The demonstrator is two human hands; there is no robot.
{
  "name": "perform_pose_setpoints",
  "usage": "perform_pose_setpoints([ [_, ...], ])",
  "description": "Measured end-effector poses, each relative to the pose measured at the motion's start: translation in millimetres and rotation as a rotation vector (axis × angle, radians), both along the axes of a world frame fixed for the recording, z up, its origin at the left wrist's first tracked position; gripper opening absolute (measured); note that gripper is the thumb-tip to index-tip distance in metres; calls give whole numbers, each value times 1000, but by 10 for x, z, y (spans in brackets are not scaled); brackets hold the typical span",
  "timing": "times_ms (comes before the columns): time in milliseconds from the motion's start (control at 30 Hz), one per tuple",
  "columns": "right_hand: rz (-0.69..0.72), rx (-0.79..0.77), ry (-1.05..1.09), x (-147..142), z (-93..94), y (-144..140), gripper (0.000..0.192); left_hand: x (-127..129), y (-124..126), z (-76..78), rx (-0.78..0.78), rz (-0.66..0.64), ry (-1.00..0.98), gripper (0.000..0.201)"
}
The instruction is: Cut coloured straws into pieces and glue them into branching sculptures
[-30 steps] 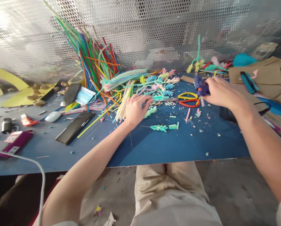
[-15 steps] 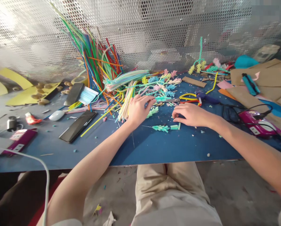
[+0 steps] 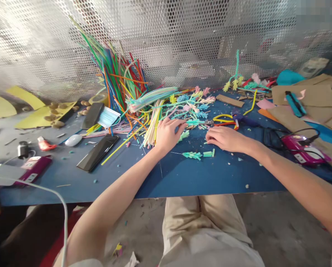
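Observation:
My left hand (image 3: 168,136) is over the middle of the table, thumb and fingers bent toward each other. Its fingertips meet at the near end of some turquoise fuzzy stem pieces (image 3: 193,122); whatever is between them is too small to make out. To its right, my right hand (image 3: 224,138) rests low with curled fingers, and its fingertips hide anything pinched there. Just beyond it lie pliers with yellow and orange handles (image 3: 223,118). A green leafy sprig (image 3: 192,155) on a thin wire and a short bundle of green pieces (image 3: 209,152) lie in front of the hands.
Behind my left hand are a pale stem bundle (image 3: 155,126), a tall multicoloured stem heap (image 3: 118,74) and finished-looking fuzzy sprigs (image 3: 186,107). Leftward lie a black phone (image 3: 98,152) and a white mouse (image 3: 73,139). A magenta power strip (image 3: 306,148) and cardboard (image 3: 302,97) are at right.
The view has shifted slightly, so the table sits a little lower and farther right. My right hand's fingers have drawn closer together. The left hand stays by the turquoise pieces.

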State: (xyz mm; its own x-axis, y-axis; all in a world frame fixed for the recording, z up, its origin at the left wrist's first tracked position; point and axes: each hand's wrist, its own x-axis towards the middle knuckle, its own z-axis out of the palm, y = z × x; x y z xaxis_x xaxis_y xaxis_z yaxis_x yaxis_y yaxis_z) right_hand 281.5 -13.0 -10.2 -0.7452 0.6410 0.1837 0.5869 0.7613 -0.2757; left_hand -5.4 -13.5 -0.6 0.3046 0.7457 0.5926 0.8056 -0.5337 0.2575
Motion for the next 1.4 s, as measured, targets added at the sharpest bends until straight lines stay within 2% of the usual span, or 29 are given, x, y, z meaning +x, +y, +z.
perform_pose_setpoints([
  [133,7,-17,157,58,93,29,25,12,-6,-4,-3,-1,28,32],
  [367,-170,-29,330,300,207,118,20,13,3,-10,-12,-18,42,38],
  [467,-123,37,357,341,207,137,35,5,16,-22,-7,-19,42,37],
  [533,-71,95,346,337,204,141,40,2,24,-32,2,-23,48,35],
  [600,-58,136,354,316,199,140,35,5,27,-46,14,-28,55,33],
  [767,-127,165,460,268,159,138,24,24,13,-75,54,-48,50,30],
  [1000,-150,218,602,209,130,62,13,40,-34,-54,50,-69,51,32],
  [1100,-133,176,674,138,158,18,11,48,-39,-49,54,-72,43,33],
  [1233,-70,112,648,63,169,0,5,50,-32,-48,57,-69,39,33],
  [1400,-147,67,723,59,125,0,9,53,-25,-52,52,-73,31,33],
])
